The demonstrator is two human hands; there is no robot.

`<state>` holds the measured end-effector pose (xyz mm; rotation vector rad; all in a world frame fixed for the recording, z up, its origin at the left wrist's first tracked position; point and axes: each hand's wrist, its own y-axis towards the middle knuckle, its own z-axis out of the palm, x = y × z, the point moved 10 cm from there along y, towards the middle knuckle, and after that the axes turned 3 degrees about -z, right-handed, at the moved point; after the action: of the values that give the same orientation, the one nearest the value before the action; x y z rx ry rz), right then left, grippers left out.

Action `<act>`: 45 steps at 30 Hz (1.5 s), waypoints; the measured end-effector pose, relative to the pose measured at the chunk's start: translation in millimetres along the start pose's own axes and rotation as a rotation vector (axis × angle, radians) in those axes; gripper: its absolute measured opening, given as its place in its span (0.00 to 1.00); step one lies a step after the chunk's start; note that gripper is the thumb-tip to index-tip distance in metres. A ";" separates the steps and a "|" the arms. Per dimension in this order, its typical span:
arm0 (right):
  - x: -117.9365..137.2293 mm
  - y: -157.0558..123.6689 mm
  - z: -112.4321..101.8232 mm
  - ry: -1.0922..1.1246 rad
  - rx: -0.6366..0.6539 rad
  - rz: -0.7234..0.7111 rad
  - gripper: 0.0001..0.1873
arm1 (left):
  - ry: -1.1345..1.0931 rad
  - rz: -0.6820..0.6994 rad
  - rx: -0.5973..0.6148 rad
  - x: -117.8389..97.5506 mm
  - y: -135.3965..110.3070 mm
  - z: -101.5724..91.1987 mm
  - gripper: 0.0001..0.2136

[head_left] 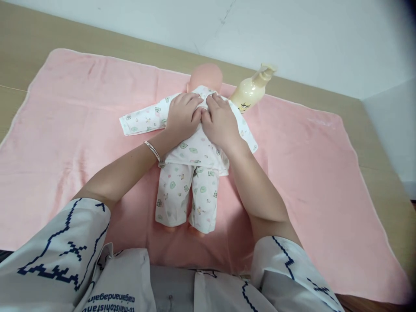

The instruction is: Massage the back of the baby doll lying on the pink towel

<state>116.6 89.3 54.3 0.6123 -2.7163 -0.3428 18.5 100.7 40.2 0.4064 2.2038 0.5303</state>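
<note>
A baby doll (207, 76) lies on a pink blanket, its bald head away from me and its feet toward me. No face shows, so it looks to be face down. It wears a white printed top (195, 151) and matching trousers (173, 195). My left hand (183, 113) rests flat on the left of the doll's upper back, below the neck. Beside it, my right hand (221, 120) lies on the right of the upper back, the thumbs nearly touching. Neither hand grips anything. One sleeve stretches out to the left.
The pink blanket (308, 182) covers most of the wooden table (19, 26). A cream pump bottle (249, 92) is just beyond the doll's right shoulder, near the blanket's far edge. Behind the table rises a white wall (308, 39).
</note>
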 end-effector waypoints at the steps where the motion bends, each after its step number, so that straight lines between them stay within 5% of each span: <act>1: 6.2 -3.7 -2.8 -0.005 -0.011 -0.001 0.26 | 0.004 0.003 -0.006 -2.1 -1.6 -1.8 0.18; 5: 16.7 -13.7 -9.2 -0.021 -0.031 0.039 0.28 | 0.021 -0.025 -0.071 0.3 -6.5 -9.1 0.18; 13: -16.3 4.8 3.7 -0.039 0.049 0.061 0.31 | 0.001 -0.088 -0.067 24.6 2.6 2.5 0.20; 22: 5.1 -7.7 -3.7 -0.077 0.039 0.068 0.32 | 0.093 -0.021 -0.006 4.1 -0.9 2.4 0.25; 31: -16.4 4.9 5.4 -0.026 0.073 0.080 0.29 | 0.039 -0.175 -0.037 54.9 13.4 27.3 0.29; 35: -10.0 4.3 4.2 -0.039 0.054 0.049 0.28 | 0.085 -0.125 0.003 39.2 13.0 22.3 0.25; 40: 13.7 -8.3 -4.9 -0.083 0.047 0.055 0.27 | 0.104 -0.068 -0.086 7.2 -2.2 -2.1 0.19; 45: 12.6 -10.6 -7.6 -0.077 0.018 0.110 0.27 | 0.110 -0.133 -0.105 11.1 -5.1 -4.3 0.18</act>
<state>112.6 73.2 61.4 0.4606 -2.8154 -0.3199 7.7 100.3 33.0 0.1772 2.2771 0.6051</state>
